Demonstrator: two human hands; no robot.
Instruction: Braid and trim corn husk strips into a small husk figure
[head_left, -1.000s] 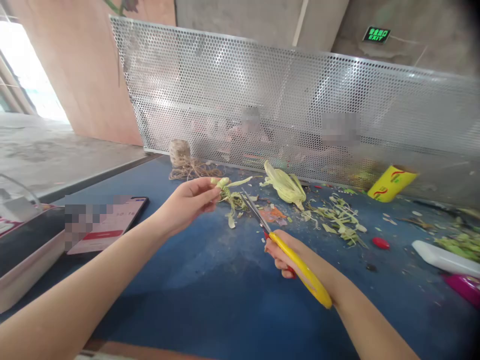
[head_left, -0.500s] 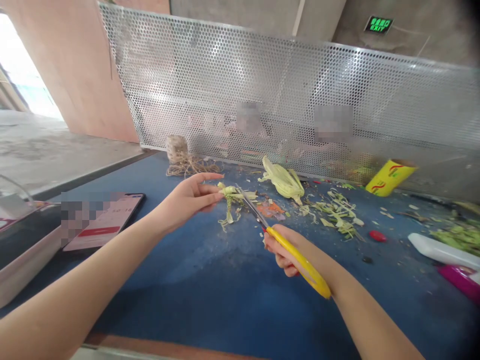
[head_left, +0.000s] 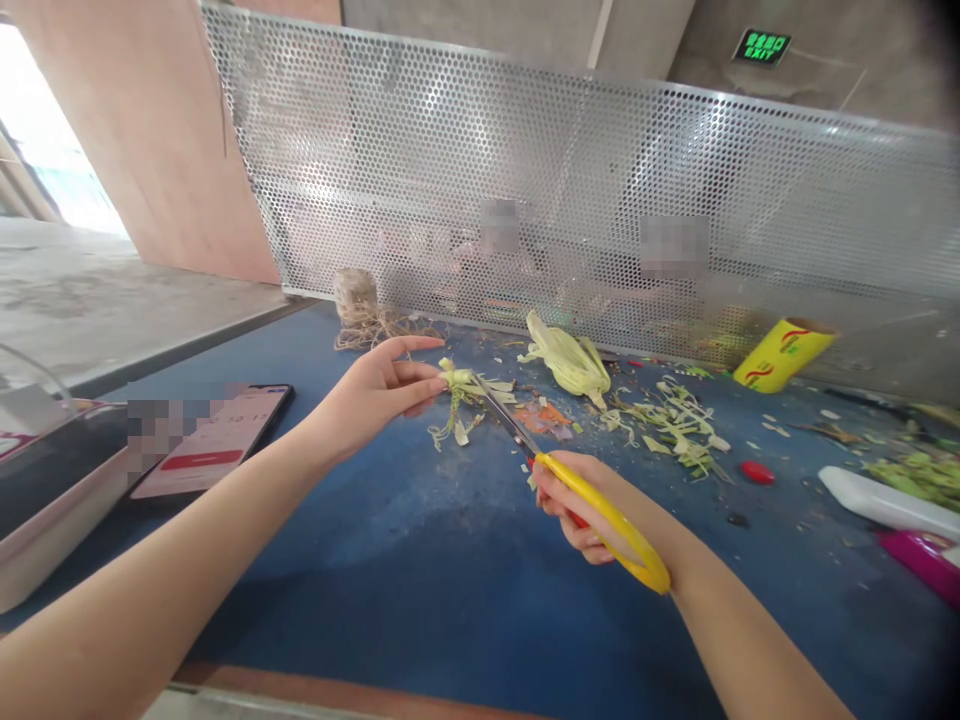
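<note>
Between the thumb and fingers of my left hand (head_left: pixel 382 385) is a small tied and braided piece of corn husk (head_left: pixel 459 385), its loose strands hanging down. My right hand (head_left: pixel 574 500) is closed around the yellow handles of a pair of scissors (head_left: pixel 607 515). The scissor blades point away and to the left, with their tips at the husk piece's right end. Whether the blades touch the strands I cannot tell. Just beyond lies a bundle of pale green corn husks (head_left: pixel 568 360) on the blue tabletop (head_left: pixel 420 590).
Twine (head_left: pixel 382 330) lies by a spool at the back left. A phone (head_left: pixel 217 440) and a tray (head_left: pixel 67 510) are on the left. Husk scraps (head_left: pixel 686 430), a red cap (head_left: pixel 757 472) and a yellow roll (head_left: pixel 784 355) lie right. A perforated metal screen (head_left: pixel 480 150) stands behind.
The scissors have shifted slightly, and the fingers of my right hand have moved a little on the handles. My left hand keeps its hold on the husk piece.
</note>
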